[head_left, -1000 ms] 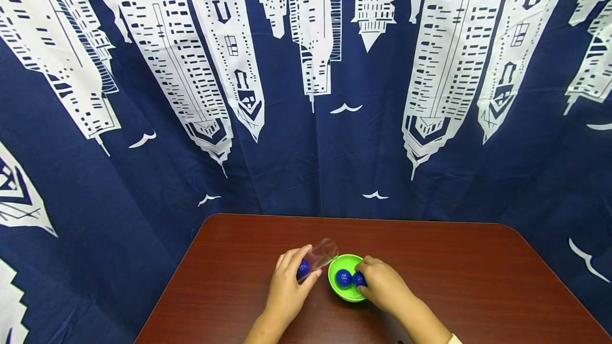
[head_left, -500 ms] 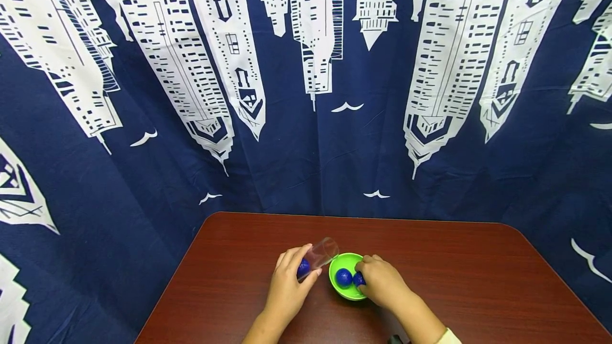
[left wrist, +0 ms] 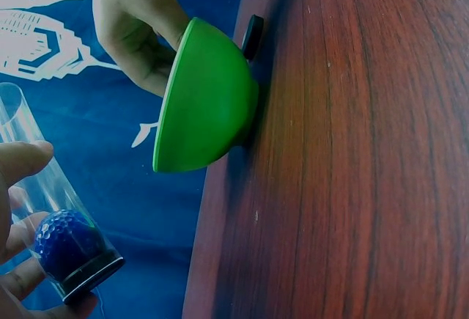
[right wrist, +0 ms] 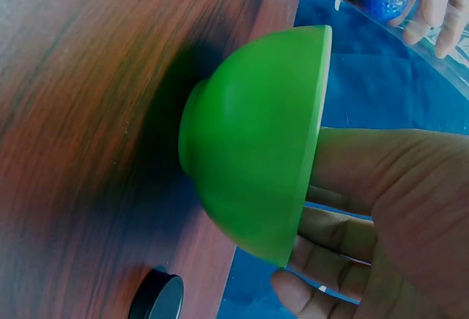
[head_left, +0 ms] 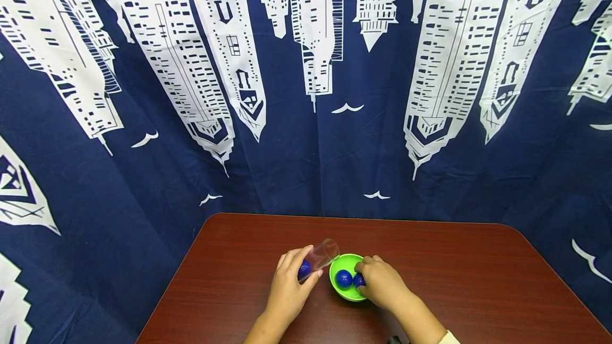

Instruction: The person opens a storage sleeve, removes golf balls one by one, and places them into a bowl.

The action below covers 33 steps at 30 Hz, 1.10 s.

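My left hand [head_left: 289,288] grips a clear tube [head_left: 325,251], tilted with its open end toward the bowl. Inside its black-capped lower end sits a blue dimpled golf ball [left wrist: 69,242]. A green bowl [right wrist: 256,128] stands upright on the table to the right of the tube. Two more blue balls lie in it, a left ball [head_left: 343,279] and a right ball [head_left: 359,280]. The fingers of my right hand [head_left: 382,283] reach over the bowl's rim and pinch the right ball, partly covering it. In both wrist views the bowl's wall hides the fingertips.
A round black lid [right wrist: 165,301] lies on the table near the right forearm, and only its edge shows in the head view. The brown wooden table [head_left: 239,259] has rounded far corners. Behind it hangs a navy cloth [head_left: 287,174] printed with white buildings.
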{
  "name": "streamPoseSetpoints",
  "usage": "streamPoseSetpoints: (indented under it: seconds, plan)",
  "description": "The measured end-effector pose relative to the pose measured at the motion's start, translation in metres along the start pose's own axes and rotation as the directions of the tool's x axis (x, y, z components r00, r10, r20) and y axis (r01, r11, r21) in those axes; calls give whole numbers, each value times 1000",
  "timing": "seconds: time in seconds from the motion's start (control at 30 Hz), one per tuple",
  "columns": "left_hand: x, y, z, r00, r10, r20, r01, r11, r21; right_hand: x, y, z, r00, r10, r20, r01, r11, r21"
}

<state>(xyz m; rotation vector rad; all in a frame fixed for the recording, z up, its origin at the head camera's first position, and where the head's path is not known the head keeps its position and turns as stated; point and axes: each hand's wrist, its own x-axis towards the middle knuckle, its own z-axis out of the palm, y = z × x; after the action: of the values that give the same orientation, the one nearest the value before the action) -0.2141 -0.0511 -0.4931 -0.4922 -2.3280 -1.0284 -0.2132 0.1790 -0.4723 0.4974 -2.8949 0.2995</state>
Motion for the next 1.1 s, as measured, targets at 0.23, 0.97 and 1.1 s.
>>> streamPoseSetpoints:
  seconds: [0.23, 0.97, 1.1]
  plan:
    - [0, 0, 0, 1000, 9, -13, -8, 1000, 13, -1, 2, 2, 999, -36, -32, 36, 999, -14]
    - [-1, 0, 0, 1000, 7, -19, -7, 1000, 14, -9, 7, 2, 991, -64, -119, 65, 998, 9]
    - [0, 0, 0, 999, 15, -31, -15, 1000, 19, -10, 9, 3, 989, -22, -145, 33, 997, 75]
